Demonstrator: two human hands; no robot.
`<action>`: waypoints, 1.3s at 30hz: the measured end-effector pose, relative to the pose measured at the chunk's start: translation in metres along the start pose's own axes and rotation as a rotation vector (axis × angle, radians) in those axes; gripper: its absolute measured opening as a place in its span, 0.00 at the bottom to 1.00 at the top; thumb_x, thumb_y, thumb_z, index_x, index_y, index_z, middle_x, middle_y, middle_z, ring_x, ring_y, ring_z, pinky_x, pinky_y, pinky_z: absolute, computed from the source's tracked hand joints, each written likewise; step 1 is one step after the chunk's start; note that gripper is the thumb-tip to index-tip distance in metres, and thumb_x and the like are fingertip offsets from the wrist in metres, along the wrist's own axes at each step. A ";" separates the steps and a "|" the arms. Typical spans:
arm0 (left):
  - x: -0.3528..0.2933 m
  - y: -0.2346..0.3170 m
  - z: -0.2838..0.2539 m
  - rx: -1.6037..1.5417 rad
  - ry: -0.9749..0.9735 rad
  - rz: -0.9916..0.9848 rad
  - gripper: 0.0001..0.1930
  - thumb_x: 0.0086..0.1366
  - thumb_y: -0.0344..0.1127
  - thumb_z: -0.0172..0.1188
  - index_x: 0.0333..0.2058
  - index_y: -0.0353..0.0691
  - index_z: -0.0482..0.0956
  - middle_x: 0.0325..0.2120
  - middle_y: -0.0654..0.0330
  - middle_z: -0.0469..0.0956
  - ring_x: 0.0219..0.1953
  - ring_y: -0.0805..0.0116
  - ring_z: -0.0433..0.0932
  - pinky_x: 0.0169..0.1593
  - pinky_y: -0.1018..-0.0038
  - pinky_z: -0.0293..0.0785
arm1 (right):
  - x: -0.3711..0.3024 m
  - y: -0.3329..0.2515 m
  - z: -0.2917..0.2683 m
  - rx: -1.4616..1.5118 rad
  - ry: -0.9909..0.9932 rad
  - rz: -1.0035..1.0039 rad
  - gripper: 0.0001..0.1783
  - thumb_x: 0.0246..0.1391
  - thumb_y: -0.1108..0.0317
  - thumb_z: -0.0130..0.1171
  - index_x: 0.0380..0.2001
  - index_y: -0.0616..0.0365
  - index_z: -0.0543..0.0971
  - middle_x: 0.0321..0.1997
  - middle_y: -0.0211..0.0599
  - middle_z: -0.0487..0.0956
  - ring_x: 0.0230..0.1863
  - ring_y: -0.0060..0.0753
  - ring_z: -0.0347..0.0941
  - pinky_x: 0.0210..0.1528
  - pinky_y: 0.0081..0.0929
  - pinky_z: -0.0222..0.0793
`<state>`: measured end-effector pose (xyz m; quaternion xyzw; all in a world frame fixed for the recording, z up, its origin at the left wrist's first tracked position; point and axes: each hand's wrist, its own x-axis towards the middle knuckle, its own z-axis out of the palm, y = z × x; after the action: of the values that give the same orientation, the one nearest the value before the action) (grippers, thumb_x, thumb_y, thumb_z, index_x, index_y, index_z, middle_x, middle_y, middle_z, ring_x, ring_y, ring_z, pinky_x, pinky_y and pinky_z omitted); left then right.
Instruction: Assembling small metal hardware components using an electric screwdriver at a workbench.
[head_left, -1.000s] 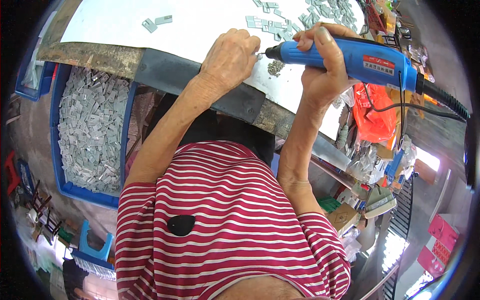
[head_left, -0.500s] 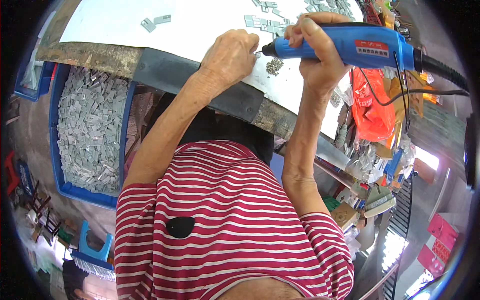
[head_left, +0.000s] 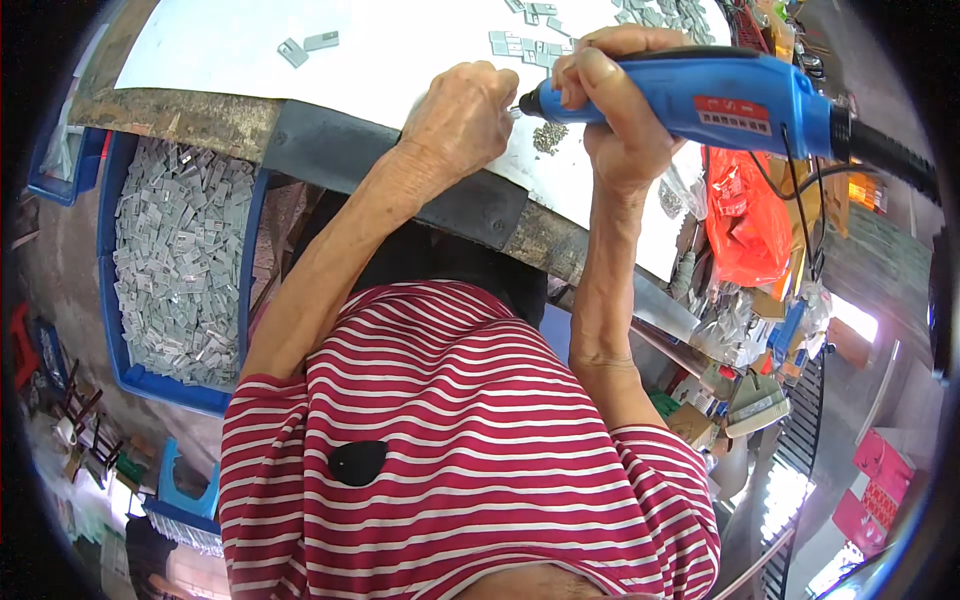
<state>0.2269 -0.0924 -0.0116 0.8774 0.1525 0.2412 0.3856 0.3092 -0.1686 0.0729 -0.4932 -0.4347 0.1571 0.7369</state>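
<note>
Blue plastic fills the right hand (head_left: 630,120) as we watch a corded power driver (head_left: 705,95) brought to bear above a white-covered surface (head_left: 400,45). Fingers wrap the tool's body, and its dark nose (head_left: 529,103) points toward the left hand (head_left: 460,115). That hand is clamped in a pinch on a small grey piece (head_left: 515,112), which sits at the fingertips just beside the driver's nose, over the near edge; most of it is hidden from us. The two hands stand near each other without touching.

Compared with half a second ago, the nose lies closer to the left hand's fingertips, while that hand holds its place. We read the narrowed gap as the tool bearing in on the piece, with the fastening apparently under way; whether it is seated, we cannot tell.

Just beside the nose lies a small pile of tiny fasteners (head_left: 548,138). Beyond it we see a cluster of flat grey parts (head_left: 530,47), and at left a blue bin (head_left: 108,290) holds many more.
</note>
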 end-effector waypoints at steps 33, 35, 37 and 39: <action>-0.007 -0.004 -0.017 0.172 -0.005 0.115 0.05 0.49 0.28 0.55 0.26 0.35 0.71 0.25 0.53 0.69 0.32 0.56 0.70 0.38 0.65 0.68 | -0.051 -0.050 -0.047 -0.019 0.430 -0.209 0.13 0.40 0.80 0.54 0.33 0.68 0.68 0.20 0.41 0.70 0.19 0.31 0.69 0.30 0.35 0.70; -0.008 -0.008 -0.030 0.183 0.021 0.104 0.04 0.49 0.27 0.55 0.25 0.34 0.71 0.25 0.52 0.69 0.32 0.55 0.70 0.38 0.65 0.67 | -0.057 -0.048 -0.053 -0.064 0.418 -0.198 0.14 0.41 0.77 0.53 0.35 0.67 0.68 0.23 0.43 0.71 0.21 0.32 0.68 0.33 0.38 0.67; -0.008 -0.017 -0.041 0.174 0.040 0.062 0.05 0.50 0.28 0.55 0.25 0.34 0.70 0.24 0.52 0.69 0.31 0.55 0.70 0.36 0.65 0.67 | -0.058 -0.045 -0.055 -0.094 0.399 -0.179 0.14 0.41 0.75 0.51 0.36 0.66 0.68 0.25 0.43 0.71 0.22 0.33 0.68 0.35 0.41 0.64; -0.010 -0.025 -0.051 0.165 0.083 0.017 0.05 0.51 0.29 0.55 0.26 0.35 0.71 0.24 0.53 0.69 0.30 0.56 0.70 0.36 0.66 0.66 | -0.057 -0.042 -0.057 -0.100 0.413 -0.185 0.14 0.41 0.75 0.51 0.36 0.66 0.68 0.25 0.43 0.71 0.22 0.33 0.68 0.35 0.41 0.64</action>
<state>0.1889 -0.0492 -0.0036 0.8968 0.1803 0.2673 0.3031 0.3132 -0.2595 0.0739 -0.5090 -0.3252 -0.0371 0.7961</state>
